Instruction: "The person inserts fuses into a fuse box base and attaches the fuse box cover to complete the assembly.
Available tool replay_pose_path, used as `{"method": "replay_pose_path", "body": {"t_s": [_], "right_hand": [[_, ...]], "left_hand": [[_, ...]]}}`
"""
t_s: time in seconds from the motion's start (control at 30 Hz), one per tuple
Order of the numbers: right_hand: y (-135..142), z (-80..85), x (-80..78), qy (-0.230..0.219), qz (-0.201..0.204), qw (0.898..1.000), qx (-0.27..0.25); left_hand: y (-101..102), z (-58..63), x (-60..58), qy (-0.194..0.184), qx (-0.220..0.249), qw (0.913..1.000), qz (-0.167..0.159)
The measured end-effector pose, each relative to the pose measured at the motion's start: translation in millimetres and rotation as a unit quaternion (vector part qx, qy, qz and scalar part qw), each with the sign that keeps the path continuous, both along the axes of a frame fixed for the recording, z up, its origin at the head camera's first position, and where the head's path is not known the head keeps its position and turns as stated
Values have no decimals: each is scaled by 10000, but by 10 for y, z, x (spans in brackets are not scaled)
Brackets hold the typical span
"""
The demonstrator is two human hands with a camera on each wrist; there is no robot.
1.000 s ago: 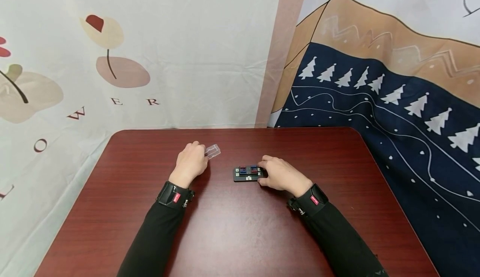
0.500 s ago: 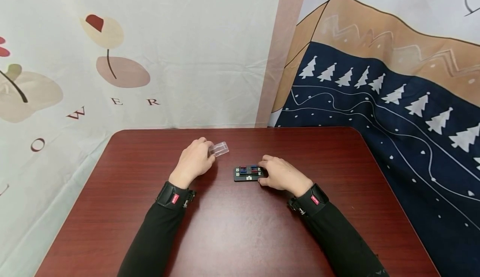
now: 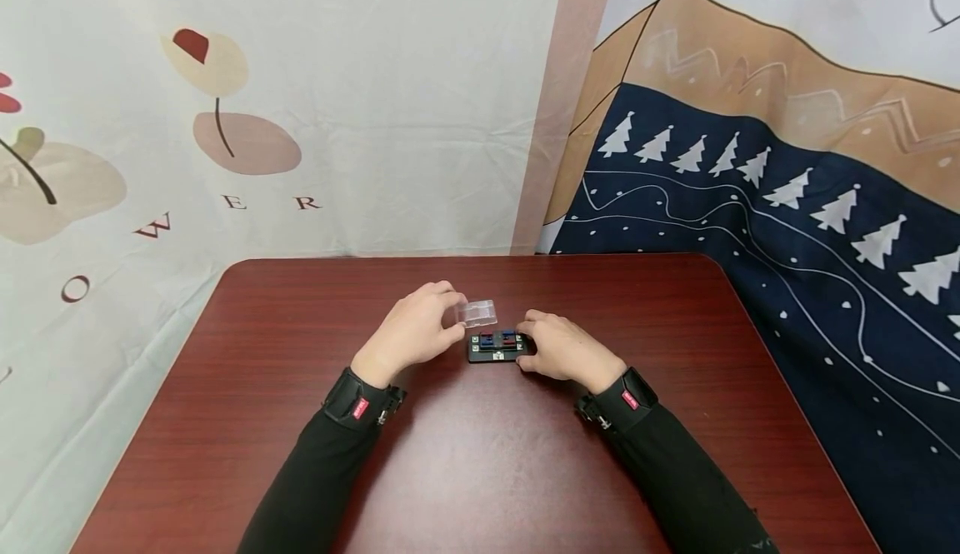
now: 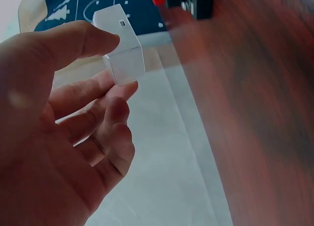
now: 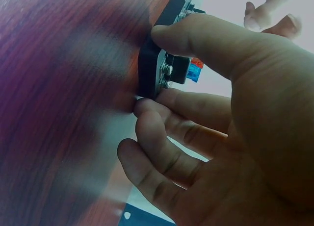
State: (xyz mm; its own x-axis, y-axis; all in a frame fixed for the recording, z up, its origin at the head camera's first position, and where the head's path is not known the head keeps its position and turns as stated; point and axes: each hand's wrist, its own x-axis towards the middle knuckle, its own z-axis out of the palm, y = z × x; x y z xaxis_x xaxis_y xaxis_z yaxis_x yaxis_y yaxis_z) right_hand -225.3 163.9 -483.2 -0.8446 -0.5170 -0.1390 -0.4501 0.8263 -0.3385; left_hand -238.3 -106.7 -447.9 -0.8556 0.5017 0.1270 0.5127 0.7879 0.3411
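Observation:
A black fuse block (image 3: 495,347) with red and blue blade fuses lies on the table. My right hand (image 3: 567,351) grips its right end, thumb on the near edge and fingers at the far side. In the right wrist view, metal screws show on the fuse block (image 5: 151,64). A clear plastic cover (image 3: 480,313) hangs just above and behind the block, apart from it. My left hand (image 3: 416,326) pinches the cover's left end. Seen from the left wrist, thumb and fingertips hold the cover (image 4: 128,59), which has a small slot in one face.
The reddish-brown wooden table (image 3: 465,471) has rounded far corners. Behind it hang a pale printed cloth (image 3: 420,104) and a dark blue cloth with white trees (image 3: 675,204).
My left hand has carried the clear cover rightward, from the left of the fuse block to just above its far side, levelling it. The right hand and the block have stayed in place.

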Motion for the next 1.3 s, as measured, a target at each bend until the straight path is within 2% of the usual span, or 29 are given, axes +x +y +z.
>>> {"method": "replay_pose_path", "body": {"t_s": [0.23, 0.47, 0.83, 1.3], "right_hand": [[-2, -12, -11, -2, -33, 10000, 30], [4, -16, -15, 46, 5, 10000, -30], [18, -47, -20, 205, 99, 9996, -154], [14, -46, -20, 147, 68, 9998, -101]], "left_hand": [[128, 22, 87, -13, -100, 9997, -239], [236, -29, 126, -34, -320, 9987, -390], [313, -151, 143, 73, -338, 9983, -459], [342, -180, 157, 47, -385, 9981, -475]]}}
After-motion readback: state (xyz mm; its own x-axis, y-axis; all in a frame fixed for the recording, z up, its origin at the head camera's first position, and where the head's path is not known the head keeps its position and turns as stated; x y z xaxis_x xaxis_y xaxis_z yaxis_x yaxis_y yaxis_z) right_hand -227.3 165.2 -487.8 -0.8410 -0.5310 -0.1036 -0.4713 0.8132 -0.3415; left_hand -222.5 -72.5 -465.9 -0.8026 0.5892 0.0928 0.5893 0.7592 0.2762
